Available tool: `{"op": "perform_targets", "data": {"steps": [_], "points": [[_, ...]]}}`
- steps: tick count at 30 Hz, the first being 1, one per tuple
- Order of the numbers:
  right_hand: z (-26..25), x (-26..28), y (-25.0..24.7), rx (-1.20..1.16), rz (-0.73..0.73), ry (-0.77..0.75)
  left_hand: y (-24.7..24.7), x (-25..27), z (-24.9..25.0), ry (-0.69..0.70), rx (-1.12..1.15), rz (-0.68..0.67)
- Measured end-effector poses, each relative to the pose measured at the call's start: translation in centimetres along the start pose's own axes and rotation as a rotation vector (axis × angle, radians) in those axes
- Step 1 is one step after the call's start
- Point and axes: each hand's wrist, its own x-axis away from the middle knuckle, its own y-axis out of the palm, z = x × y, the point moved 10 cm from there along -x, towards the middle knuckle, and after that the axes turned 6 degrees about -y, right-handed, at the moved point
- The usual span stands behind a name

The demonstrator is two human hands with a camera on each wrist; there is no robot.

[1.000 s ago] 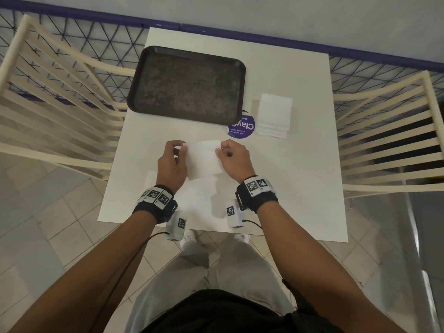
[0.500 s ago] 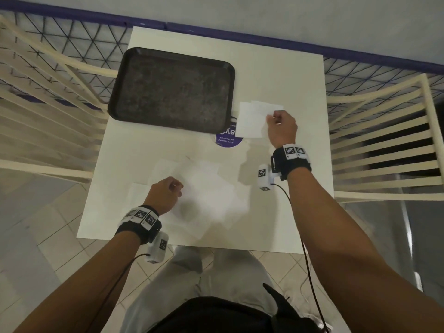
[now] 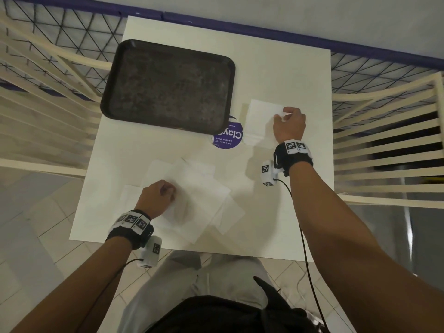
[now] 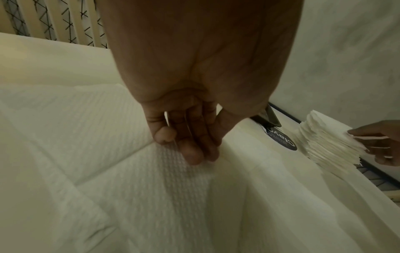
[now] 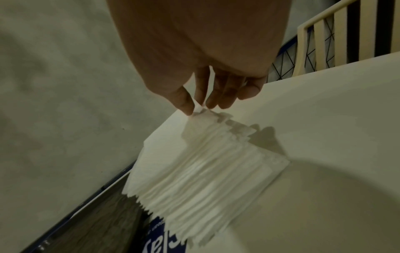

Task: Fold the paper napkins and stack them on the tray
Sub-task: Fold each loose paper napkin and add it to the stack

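Observation:
The dark tray [image 3: 168,85] lies bare at the table's far left. To its right sits a stack of folded white napkins [image 3: 260,121] [image 5: 205,171] [image 4: 329,145]. My right hand [image 3: 287,121] [image 5: 199,107] is at the stack's far right corner, and its thumb and forefinger pinch the corner of the top napkin. Several unfolded napkins [image 3: 199,188] [image 4: 108,171] lie spread and overlapping near the front edge. On their left part is my left hand [image 3: 159,197] [image 4: 194,154], fingers curled, with the fingertips pinching the top sheet where its creases meet.
A round purple sticker [image 3: 228,138] shows on the white table [image 3: 288,68] between tray and stack, partly under both. Cream slatted chairs [image 3: 384,131] flank the table on the left and right. A wall runs behind the far edge.
A second ago both hands held one napkin at the table's centre. The right hand has since reached out to the stack and taken its top corner. The left hand dropped onto the spread napkins.

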Motion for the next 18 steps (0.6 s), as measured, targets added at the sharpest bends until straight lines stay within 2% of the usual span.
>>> {"op": "perform_targets", "data": {"steps": [4,8,14,18], "points": [[-1.4,1.5,-0.9,-0.038,0.141,-0.100,-0.7,0.4,0.8,0.022,0.045,0.022],[-4.4,5.1,0.4,-0.110,0.145,-0.254,-2.1,0.9,0.8,0.034,0.109,0.079],[-7.3,13.2,7.0,-0.235,-0.088,-0.354,-4.8,1.5,-0.9,0.117,0.057,0.216],[-8.6,19.1,11.8,-0.231,-0.273,-0.442,-6.0,1.7,-3.1,0.126,-0.047,0.261]]}}
